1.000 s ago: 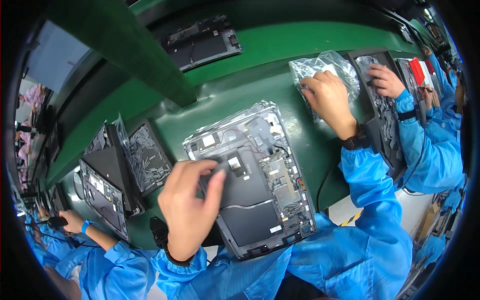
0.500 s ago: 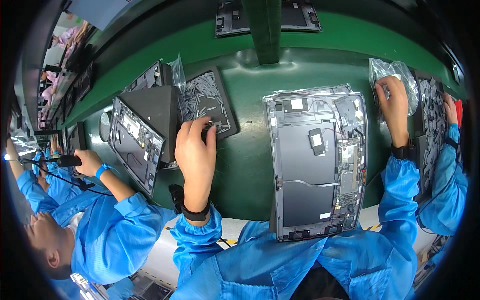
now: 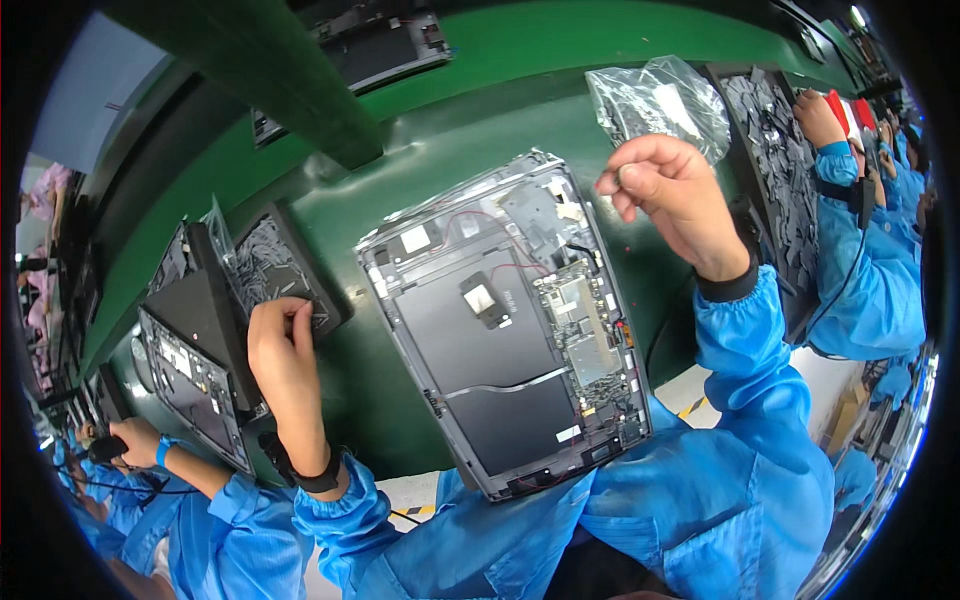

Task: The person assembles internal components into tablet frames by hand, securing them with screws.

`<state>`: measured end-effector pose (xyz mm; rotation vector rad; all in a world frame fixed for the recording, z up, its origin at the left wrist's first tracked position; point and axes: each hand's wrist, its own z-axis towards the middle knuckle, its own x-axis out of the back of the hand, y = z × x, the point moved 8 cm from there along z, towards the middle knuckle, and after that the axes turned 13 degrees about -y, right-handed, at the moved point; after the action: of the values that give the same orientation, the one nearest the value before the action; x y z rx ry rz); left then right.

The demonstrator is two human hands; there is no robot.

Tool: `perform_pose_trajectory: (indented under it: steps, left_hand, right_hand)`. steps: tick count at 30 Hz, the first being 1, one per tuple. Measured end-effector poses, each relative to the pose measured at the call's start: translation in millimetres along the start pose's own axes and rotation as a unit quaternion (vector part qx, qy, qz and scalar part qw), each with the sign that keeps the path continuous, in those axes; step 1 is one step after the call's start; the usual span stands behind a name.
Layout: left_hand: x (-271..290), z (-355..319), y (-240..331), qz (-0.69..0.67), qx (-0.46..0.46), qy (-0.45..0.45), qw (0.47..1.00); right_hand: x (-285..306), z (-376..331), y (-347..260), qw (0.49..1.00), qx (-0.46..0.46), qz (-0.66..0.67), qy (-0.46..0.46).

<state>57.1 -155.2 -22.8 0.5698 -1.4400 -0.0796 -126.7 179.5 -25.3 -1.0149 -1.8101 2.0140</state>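
Note:
An opened laptop chassis (image 3: 505,400) lies tilted in front of me, its boards, thin wires and flat cable bare. A small black module (image 3: 487,300) with a white face rests on its dark panel. Beyond its upper right corner, my right hand (image 3: 675,195) hovers with thumb and fingertips pinched; anything between them is too small to name. My left hand (image 3: 285,350) is at the near edge of a dark tray (image 3: 320,270) of small grey strips (image 3: 262,250). Its fingers are drawn together and bent down, and what they hold, if anything, is hidden.
A clear plastic bag (image 3: 665,105) lies beyond my right hand, beside a long tray of grey pieces (image 3: 765,140). Dark foam blocks (image 3: 195,310) and another chassis (image 3: 190,385) stand at left. A green post (image 3: 290,80) rises at the back. Co-workers in blue sit on both sides.
The view has turned, so the bench appears tilted and shifted. My right hand has come from the plastic bag toward the chassis, its fingers now pinched. My left fingers have closed together by the strip tray.

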Motion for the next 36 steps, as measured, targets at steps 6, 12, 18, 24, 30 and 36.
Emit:
perform_pose_trajectory:
  steps: [6,12,18,24,30,36]
  left_hand:
    - [-3,-2,-3,-0.200,0.062,0.063,0.976]
    - [4,-6,53,-0.395,-0.017,0.057,0.917]
    - [-23,-4,122,-0.574,-0.128,-0.088,0.804]
    - [-34,-5,130,-0.592,-0.113,-0.124,0.788]
    - [-38,-5,126,-0.591,-0.085,-0.109,0.795]
    - [-38,-7,126,-0.576,-0.091,-0.105,0.806]
  right_hand:
    - [-4,-5,-1,0.999,0.009,-0.036,0.023]
    - [-11,0,-14,0.984,0.059,-0.165,0.026]
    - [-29,17,-41,0.875,0.072,-0.478,0.021]
    - [-53,23,-50,0.781,0.085,-0.618,0.012]
    - [-43,21,-30,0.820,-0.012,-0.561,0.113]
    - [-35,10,-7,0.887,-0.083,-0.422,0.165]
